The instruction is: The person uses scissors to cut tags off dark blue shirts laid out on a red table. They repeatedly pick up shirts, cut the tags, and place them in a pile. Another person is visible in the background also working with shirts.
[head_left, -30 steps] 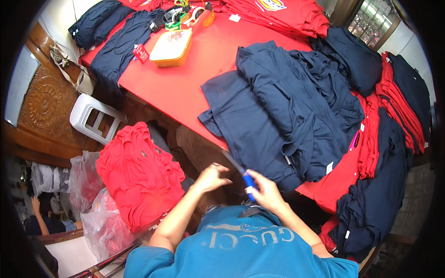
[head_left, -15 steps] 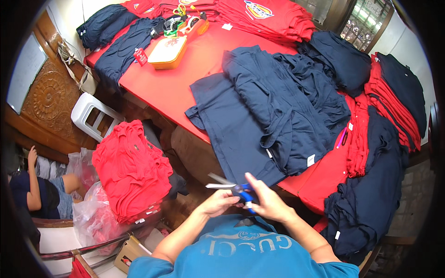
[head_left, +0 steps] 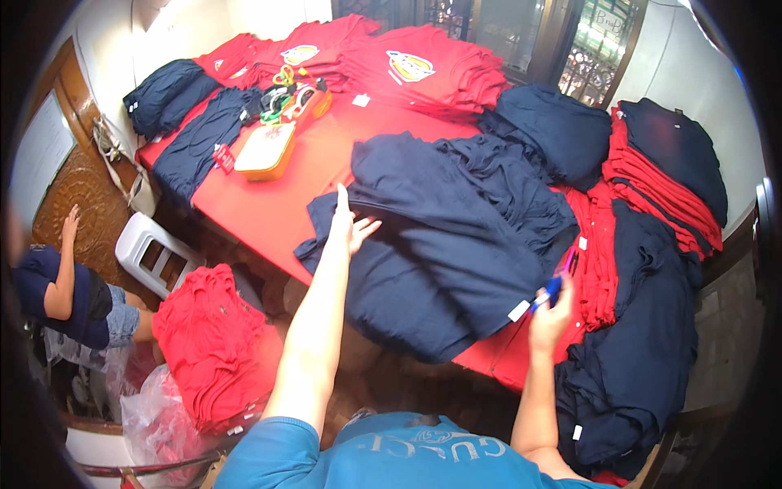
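My left hand [head_left: 352, 228] reaches over the left part of a navy cloth garment [head_left: 456, 253] on the table, its fingers apart and nothing in them. Whether it touches the cloth I cannot tell. My right hand [head_left: 551, 318] is closed on scissors with blue handles [head_left: 551, 292], by the garment's right front corner. The blades are hard to make out. Close to the scissors, a white tag [head_left: 519, 310] sits at the garment's edge. Part of the garment hangs past the table's front edge.
Folded red shirts [head_left: 423, 73] and navy piles [head_left: 554, 134] line the red table [head_left: 265, 216]. An orange box [head_left: 265, 151] stands at its left. Beyond my left arm are a red shirt stack [head_left: 216, 342], a white stool [head_left: 155, 253] and another person [head_left: 69, 285].
My hands have parted and reached forward over the table; the scissors went right with my right hand. The navy garment now spreads further forward. The person at left has risen higher in view.
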`<state>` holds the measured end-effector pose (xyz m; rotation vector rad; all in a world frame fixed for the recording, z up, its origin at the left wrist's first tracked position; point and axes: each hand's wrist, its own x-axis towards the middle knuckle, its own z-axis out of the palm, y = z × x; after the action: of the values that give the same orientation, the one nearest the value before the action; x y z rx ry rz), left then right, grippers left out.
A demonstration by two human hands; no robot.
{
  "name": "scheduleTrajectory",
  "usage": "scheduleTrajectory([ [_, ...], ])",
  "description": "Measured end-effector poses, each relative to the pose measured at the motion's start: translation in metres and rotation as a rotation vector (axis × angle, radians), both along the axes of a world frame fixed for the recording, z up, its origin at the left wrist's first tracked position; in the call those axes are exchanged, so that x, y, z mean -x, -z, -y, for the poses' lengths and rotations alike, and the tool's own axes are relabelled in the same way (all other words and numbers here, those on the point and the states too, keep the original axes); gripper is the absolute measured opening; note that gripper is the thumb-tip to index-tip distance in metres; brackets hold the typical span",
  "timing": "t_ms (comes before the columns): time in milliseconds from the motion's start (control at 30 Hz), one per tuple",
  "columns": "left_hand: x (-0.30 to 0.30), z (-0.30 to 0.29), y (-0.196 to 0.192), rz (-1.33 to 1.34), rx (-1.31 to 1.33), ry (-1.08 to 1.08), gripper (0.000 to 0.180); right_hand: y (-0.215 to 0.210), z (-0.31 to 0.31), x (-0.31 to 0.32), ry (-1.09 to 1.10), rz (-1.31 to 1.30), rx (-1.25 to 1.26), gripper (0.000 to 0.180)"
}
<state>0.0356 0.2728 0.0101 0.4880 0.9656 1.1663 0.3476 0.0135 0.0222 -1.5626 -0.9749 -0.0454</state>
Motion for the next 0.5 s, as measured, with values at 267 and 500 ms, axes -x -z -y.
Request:
scheduleTrajectory([
  [267,-0.090,-0.112,-0.039,-0.457,-0.510,0.039,0.048,0.045,-0.034,-0.016,0.054,0.230,0.077,0.051],
  [500,-0.168,-0.124,-0.107,-0.783,-1.014,0.159,0.099,-0.014,-0.061,-0.112,0.342,0.169,0.098,0.046],
])
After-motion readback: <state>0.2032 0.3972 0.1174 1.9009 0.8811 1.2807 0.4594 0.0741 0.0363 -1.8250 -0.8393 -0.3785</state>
